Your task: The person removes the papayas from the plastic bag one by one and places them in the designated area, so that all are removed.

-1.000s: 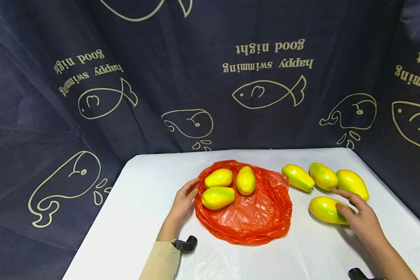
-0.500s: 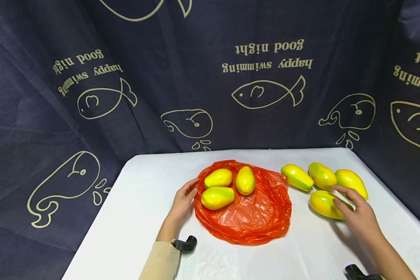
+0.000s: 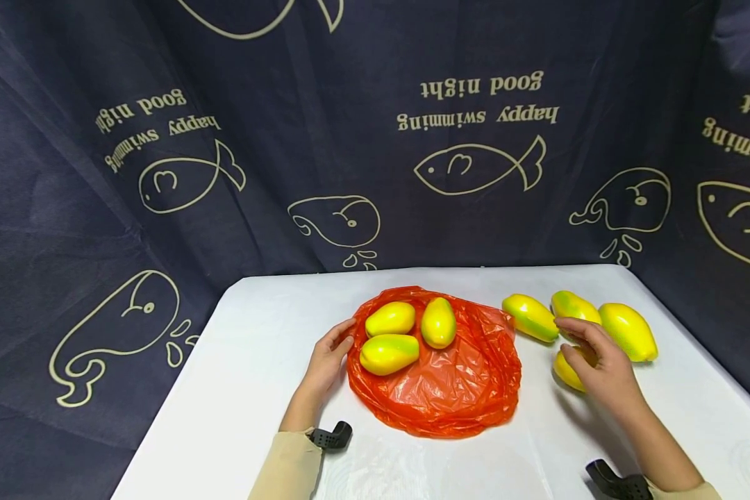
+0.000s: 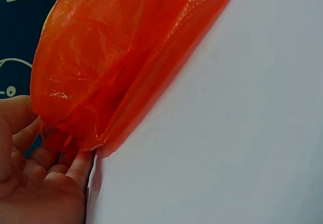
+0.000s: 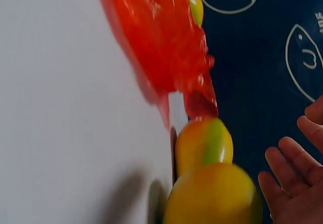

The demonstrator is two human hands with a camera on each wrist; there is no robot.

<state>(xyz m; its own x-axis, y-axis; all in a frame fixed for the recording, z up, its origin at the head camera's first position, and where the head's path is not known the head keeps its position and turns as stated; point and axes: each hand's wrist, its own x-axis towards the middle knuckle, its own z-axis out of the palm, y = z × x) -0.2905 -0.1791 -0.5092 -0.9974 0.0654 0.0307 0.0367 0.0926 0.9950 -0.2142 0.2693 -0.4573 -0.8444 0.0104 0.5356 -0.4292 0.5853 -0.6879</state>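
Note:
My left hand (image 3: 326, 355) holds the left rim of a red plastic bag (image 3: 450, 389) spread on the table. In the left wrist view, the bag's edge (image 4: 101, 98) gathers at its fingers. Three glossy yellow-green oblong fruits, like papayas, lie on the bag at its left and back, one being the front fruit (image 3: 389, 354). My right hand (image 3: 603, 368) is over another such fruit (image 3: 565, 371), covering its right part. In the right wrist view, that hand (image 5: 298, 178) has loosely spread fingers, with a gap to the nearest fruit (image 5: 212, 196).
Behind my right hand lie three more similar fruits: a left one (image 3: 531, 317), a partly hidden middle one (image 3: 573, 304) and a right one (image 3: 628, 332). The white table (image 3: 225, 403) meets a dark fish-print curtain (image 3: 350, 139) at the back.
My right hand has moved left and slightly back over the front fruit, hiding more of it. That fruit has shifted slightly backward. The left hand and bag stay put.

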